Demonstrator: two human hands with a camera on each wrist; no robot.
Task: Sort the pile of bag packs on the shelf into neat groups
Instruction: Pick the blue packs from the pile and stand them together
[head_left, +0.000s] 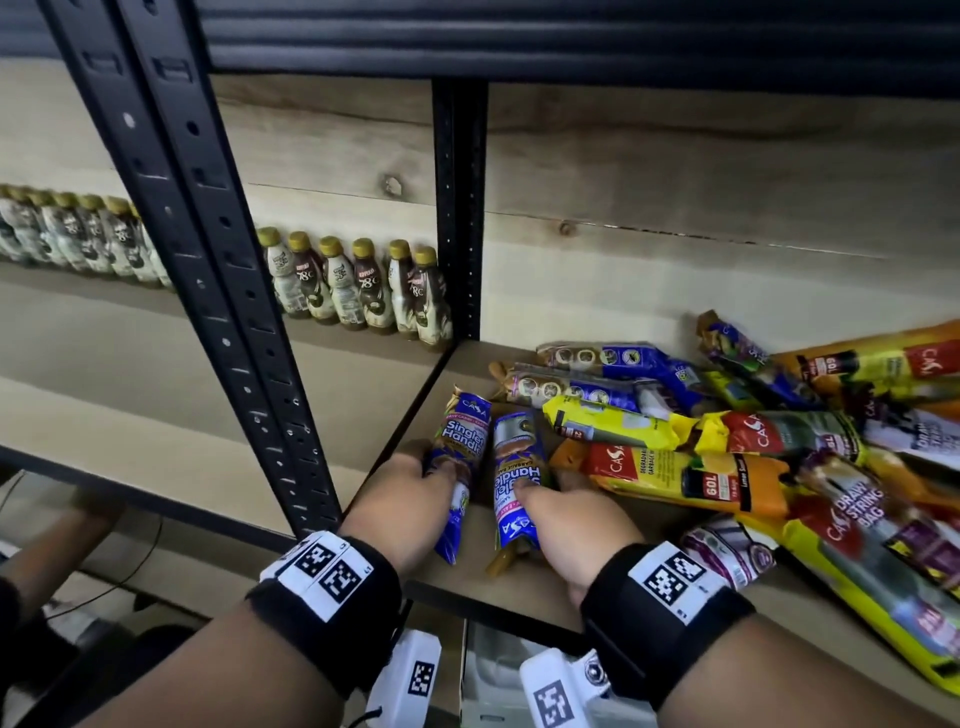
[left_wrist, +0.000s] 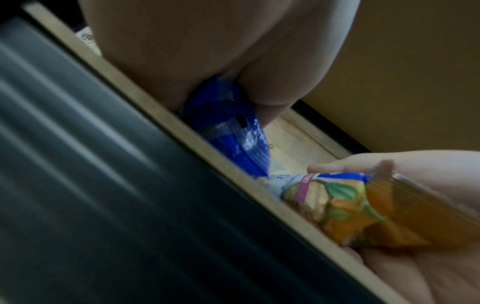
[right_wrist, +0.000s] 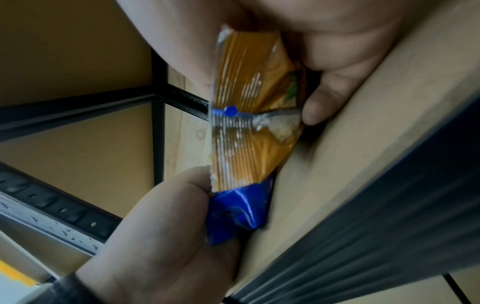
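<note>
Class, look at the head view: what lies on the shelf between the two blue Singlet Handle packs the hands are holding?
Only a narrow strip of bare shelf board separates the left pack from the right pack; the head view shows it.

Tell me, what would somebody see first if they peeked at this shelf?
Probably the two hands up front: the left hand and the right hand each hold a blue bag pack, the left blue pack and the right blue pack, side by side on the wooden shelf. To the right sprawls a messy colourful pile of packs; behind on the left stands a row of gold-capped bottles.
</note>
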